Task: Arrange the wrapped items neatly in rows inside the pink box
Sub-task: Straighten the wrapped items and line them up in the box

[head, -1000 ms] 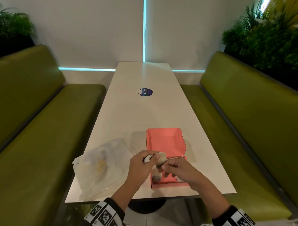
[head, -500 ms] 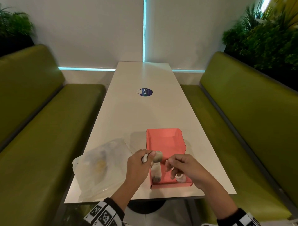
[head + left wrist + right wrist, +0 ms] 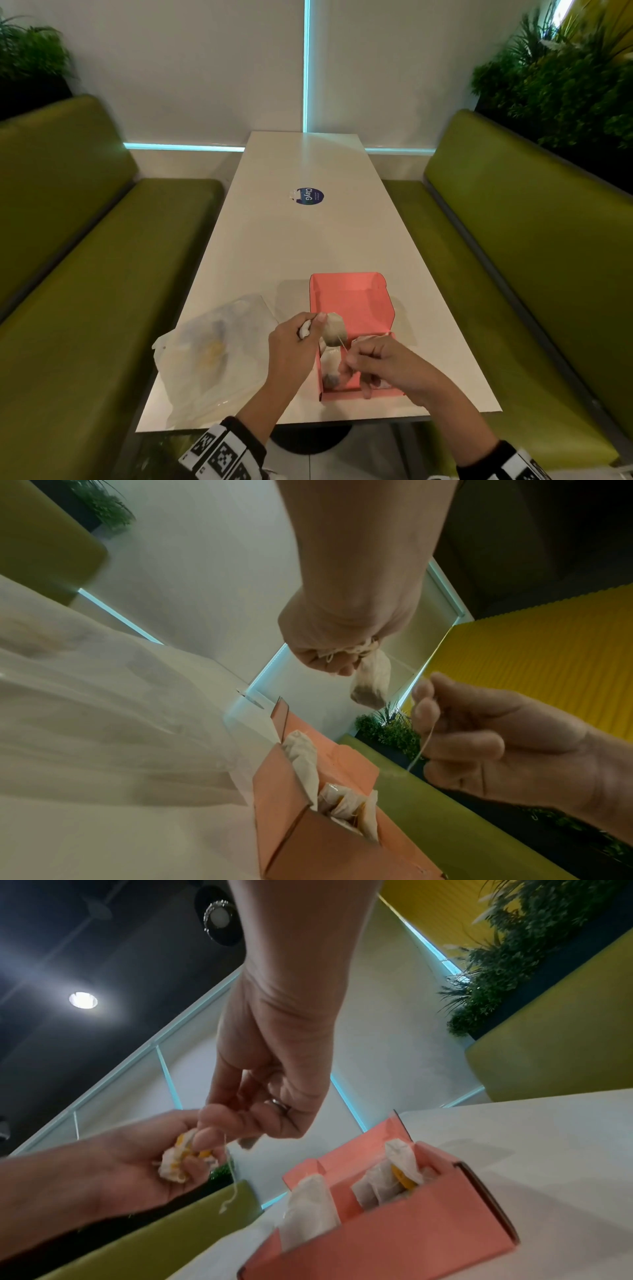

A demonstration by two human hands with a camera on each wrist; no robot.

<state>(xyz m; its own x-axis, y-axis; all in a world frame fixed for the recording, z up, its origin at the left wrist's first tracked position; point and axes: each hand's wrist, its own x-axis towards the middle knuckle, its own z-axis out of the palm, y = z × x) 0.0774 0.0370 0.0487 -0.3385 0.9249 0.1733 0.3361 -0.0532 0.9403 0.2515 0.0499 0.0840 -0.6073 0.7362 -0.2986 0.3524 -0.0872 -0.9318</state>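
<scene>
Wrapped items, which look like tea bags on strings, sit in three places: some seemingly remain in the clear plastic bag [image 3: 212,349] lying flat at the left of the white table [image 3: 308,240], though its contents are too hazy to count; one hangs in the air; several already stand in the pink box [image 3: 352,390]. Starting at the left, the plastic bag lies just beside the box, probably kept close so each reach is short. Next, the left hand [image 3: 294,346] is raised over the box's near-left corner with its fingers curled tight round a crumpled white-and-yellow wrapper [image 3: 178,1161], and the tea bag [image 3: 371,685] dangles below that fist; holding it high likely lets the pouch hang free so its string [image 3: 423,739] can be straightened. To the right, the right hand [image 3: 383,363] hovers above the box with thumb and forefinger pinching that thin string and the other fingers loosely curled, apparently pulling it clear of a tangle before the bag goes down. In the box, one bag [image 3: 308,1213] leans against the left wall and a cluster [image 3: 390,1177] stands upright at the near end, so filling seems to begin from the near side, with the far part bare. The lid [image 3: 349,291] stands open at the back, out of the way.
</scene>
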